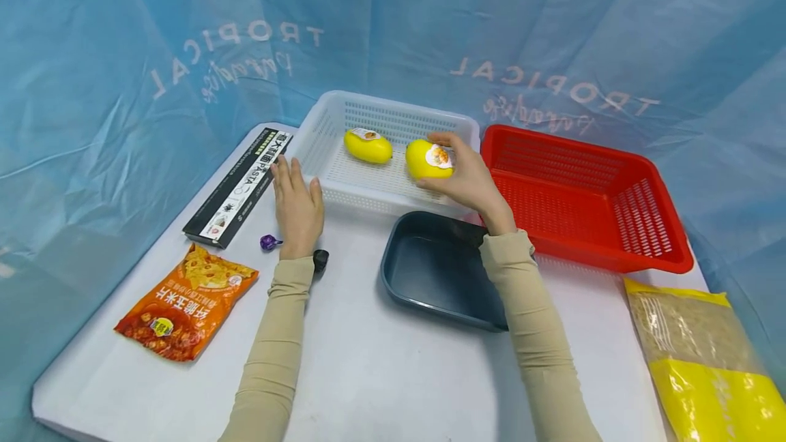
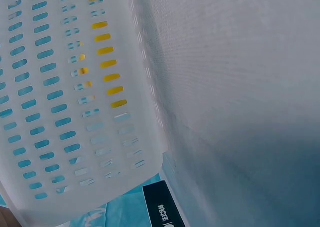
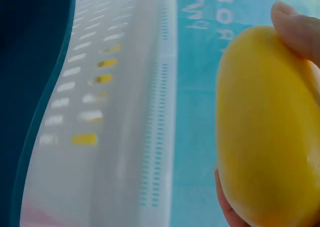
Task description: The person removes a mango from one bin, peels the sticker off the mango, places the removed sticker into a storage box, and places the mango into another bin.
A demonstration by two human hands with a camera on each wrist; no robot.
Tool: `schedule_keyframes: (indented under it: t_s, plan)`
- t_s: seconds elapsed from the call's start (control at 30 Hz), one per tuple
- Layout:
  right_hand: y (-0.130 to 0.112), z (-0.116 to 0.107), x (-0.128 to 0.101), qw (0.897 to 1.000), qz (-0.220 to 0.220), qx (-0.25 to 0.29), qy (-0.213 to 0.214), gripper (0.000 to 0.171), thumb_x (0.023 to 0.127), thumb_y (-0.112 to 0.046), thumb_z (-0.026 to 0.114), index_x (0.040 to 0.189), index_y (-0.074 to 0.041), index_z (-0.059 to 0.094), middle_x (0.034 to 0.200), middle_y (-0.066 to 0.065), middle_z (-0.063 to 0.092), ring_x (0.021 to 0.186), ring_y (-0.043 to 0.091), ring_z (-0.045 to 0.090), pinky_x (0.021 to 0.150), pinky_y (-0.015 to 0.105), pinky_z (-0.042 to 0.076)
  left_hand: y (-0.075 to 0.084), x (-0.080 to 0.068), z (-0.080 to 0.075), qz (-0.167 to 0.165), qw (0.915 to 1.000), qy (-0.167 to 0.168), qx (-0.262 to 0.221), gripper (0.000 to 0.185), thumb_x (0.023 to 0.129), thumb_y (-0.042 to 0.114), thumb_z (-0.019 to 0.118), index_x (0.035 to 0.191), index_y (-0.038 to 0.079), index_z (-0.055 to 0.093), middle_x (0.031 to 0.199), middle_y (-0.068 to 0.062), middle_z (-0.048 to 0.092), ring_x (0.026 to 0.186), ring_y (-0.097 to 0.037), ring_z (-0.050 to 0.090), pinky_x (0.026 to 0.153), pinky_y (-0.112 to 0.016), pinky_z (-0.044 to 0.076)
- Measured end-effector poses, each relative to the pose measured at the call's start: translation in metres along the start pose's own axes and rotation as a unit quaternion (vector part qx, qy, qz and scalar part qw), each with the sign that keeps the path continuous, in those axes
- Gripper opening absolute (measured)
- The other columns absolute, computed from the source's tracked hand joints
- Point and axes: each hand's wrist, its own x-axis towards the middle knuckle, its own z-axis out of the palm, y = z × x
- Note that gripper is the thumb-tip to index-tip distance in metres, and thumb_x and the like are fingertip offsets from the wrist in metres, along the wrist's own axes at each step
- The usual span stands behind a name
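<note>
smooth yellow mango-shaped fruit point(image 1: 425, 159), glossy and stickered, is being gripped by the right hand point(image 1: 469, 179), fingers curled around it, above the right part of the white slotted plastic basket point(image 1: 319, 149). a second yellow fruit point(image 1: 367, 146) is lying inside that basket, apart from the held one. the left hand point(image 1: 297, 207) is being rested flat on the white table point(image 1: 381, 367), fingers straight and together, just beside the basket's near-left rim. a long black pasta box point(image 1: 239, 186) is lying to its left. a dark rounded tray point(image 1: 430, 268) is sitting below the right wrist, beside a red perforated basket point(image 1: 583, 196).
</note>
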Motion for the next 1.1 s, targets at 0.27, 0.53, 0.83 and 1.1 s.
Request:
schedule_keyframes:
  t_s: [0.27, 0.53, 0.83, 1.1]
  plan:
    - [0.002, -0.019, -0.046, 0.995, -0.072, 0.028, 0.064, 0.066, 0.073, -0.015, 0.085, 0.132, -0.016, 0.056, 0.133, 0.007, 0.049, 0.120, 0.021, 0.044, 0.094, 0.045, 0.051, -0.002, -0.001, 0.002, 0.003, 1.0000, 0.009, 0.000, 0.059, 0.105, 0.030, 0.034, 0.151, -0.003, 0.023, 0.162, -0.020, 0.007, 0.150, -0.040, 0.005, 0.123, -0.049, 0.011]
    - [0.011, -0.024, -0.092, 0.993, -0.073, 0.029, 0.091, 0.078, 0.071, -0.015, 0.086, 0.140, -0.021, 0.050, 0.132, 0.006, 0.054, 0.118, 0.017, 0.047, 0.086, 0.017, 0.049, -0.001, 0.000, 0.002, 0.003, 1.0000, 0.006, 0.000, 0.059, 0.105, 0.032, 0.033, 0.151, -0.004, 0.023, 0.162, -0.021, 0.008, 0.149, -0.042, 0.007, 0.123, -0.050, 0.012]
    - [0.017, -0.018, -0.139, 0.993, -0.038, 0.073, 0.085, 0.086, 0.070, -0.008, 0.086, 0.144, -0.024, 0.044, 0.134, 0.007, 0.055, 0.120, 0.017, 0.046, 0.084, 0.014, 0.050, 0.013, -0.003, 0.003, 0.006, 0.9999, -0.009, 0.007, 0.056, 0.103, 0.031, 0.040, 0.147, -0.003, 0.033, 0.160, -0.023, 0.016, 0.149, -0.042, -0.005, 0.123, -0.050, -0.001]
    - [0.017, -0.011, -0.158, 0.993, -0.045, 0.088, 0.068, 0.088, 0.068, -0.010, 0.087, 0.144, -0.021, 0.044, 0.135, 0.005, 0.055, 0.118, 0.015, 0.048, 0.087, 0.018, 0.050, 0.047, -0.019, 0.003, 0.086, 0.9961, -0.020, 0.008, 0.043, 0.099, 0.023, 0.047, 0.134, 0.000, 0.053, 0.147, -0.025, 0.042, 0.146, -0.049, 0.017, 0.118, -0.065, 0.006]
